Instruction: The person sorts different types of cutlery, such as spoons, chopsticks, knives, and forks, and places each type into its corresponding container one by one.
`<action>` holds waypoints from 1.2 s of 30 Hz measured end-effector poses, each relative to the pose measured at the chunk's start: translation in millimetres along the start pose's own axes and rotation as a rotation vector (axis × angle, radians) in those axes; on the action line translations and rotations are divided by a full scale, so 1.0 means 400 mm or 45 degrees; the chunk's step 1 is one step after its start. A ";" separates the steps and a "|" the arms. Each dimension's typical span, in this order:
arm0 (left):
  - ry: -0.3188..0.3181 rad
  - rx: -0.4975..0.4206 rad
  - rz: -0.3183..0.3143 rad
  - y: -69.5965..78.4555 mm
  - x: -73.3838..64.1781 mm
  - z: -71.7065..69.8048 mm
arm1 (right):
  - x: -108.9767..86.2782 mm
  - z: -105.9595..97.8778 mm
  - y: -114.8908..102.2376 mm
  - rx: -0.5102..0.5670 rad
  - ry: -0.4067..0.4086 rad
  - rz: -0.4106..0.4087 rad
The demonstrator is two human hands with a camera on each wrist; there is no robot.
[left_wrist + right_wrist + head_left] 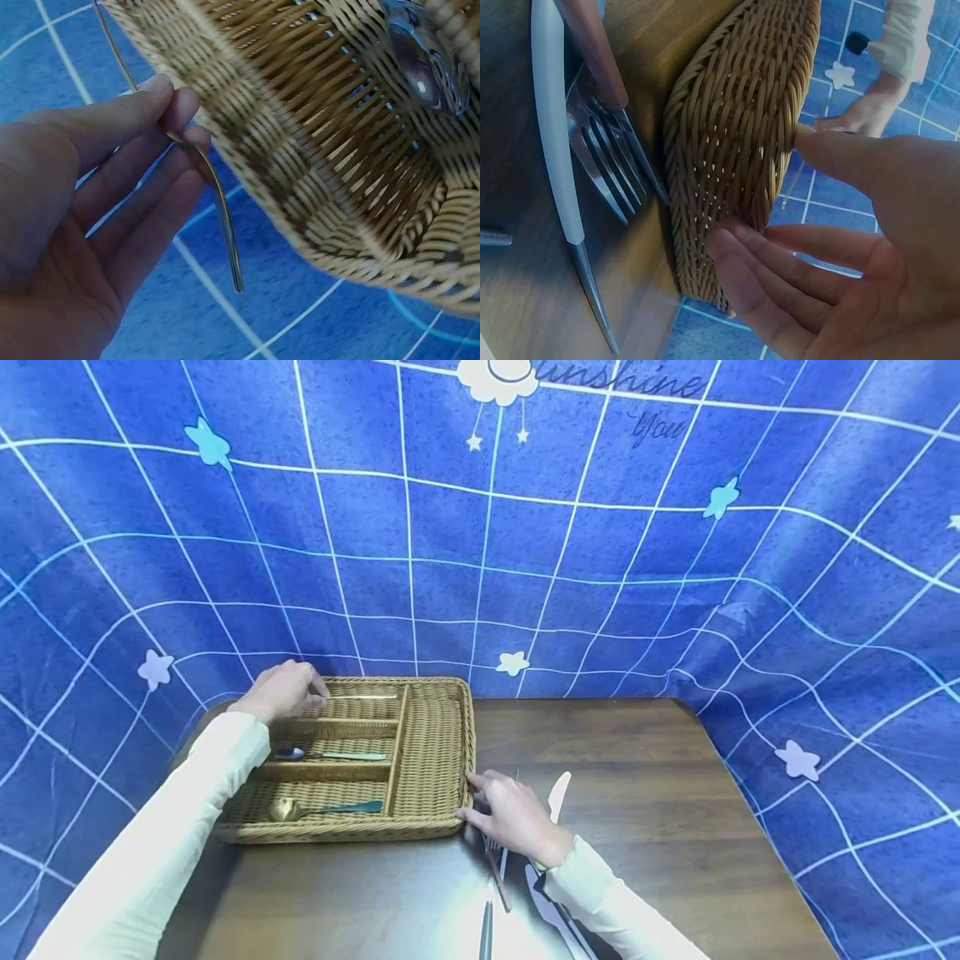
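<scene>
A wicker cutlery tray [433,756] with several compartments stands on the table. Over its back left compartment, my left hand [281,689] pinches a slender fork [225,232] between thumb and fingers, seen edge-on in the left wrist view. A gold spoon with a teal handle [348,807] lies in the front compartment, and a spoon with a pale green handle [352,756] lies in the middle one. My right hand [513,814] grips the tray's right rim near the front corner, its thumb on the edge and fingertips against the woven outer wall.
Loose cutlery lies right of the tray, partly under my right hand and forearm: a fork [607,161], a brown handle [596,52], a light-handled knife [551,120] and a dark handle [486,935]. A blue grid-patterned cloth [450,585] rises behind the wooden table [660,793].
</scene>
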State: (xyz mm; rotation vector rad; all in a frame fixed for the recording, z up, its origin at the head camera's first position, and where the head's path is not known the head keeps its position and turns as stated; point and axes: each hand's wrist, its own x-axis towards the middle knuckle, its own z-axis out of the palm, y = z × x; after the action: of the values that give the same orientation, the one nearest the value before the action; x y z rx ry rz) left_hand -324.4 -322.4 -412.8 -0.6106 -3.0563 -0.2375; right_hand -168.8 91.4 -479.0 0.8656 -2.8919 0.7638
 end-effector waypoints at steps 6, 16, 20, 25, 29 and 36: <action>-0.071 -0.026 -0.055 -0.033 -0.007 0.036 | 0.001 0.010 -0.002 0.023 -0.031 -0.011; -0.084 0.002 -0.055 -0.028 0.003 0.056 | -0.005 0.009 0.004 0.090 0.015 -0.042; -0.099 -0.014 -0.006 -0.032 0.010 0.060 | -0.005 0.009 0.008 0.099 0.024 -0.054; -0.172 -0.104 0.093 -0.030 0.016 0.064 | -0.003 0.011 0.011 0.111 0.035 -0.055; -0.200 -0.121 0.105 -0.033 0.020 0.074 | -0.003 0.013 0.012 0.102 0.028 -0.052; -0.162 -0.116 0.079 -0.025 0.017 0.072 | 0.000 0.009 0.018 0.102 0.031 -0.045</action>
State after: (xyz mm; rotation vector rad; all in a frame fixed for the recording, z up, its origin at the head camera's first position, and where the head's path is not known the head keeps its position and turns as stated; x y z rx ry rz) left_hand -334.2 -324.4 -442.2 -0.7519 -3.1555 -0.3520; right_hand -172.3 95.0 -485.4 0.9056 -2.8347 0.8856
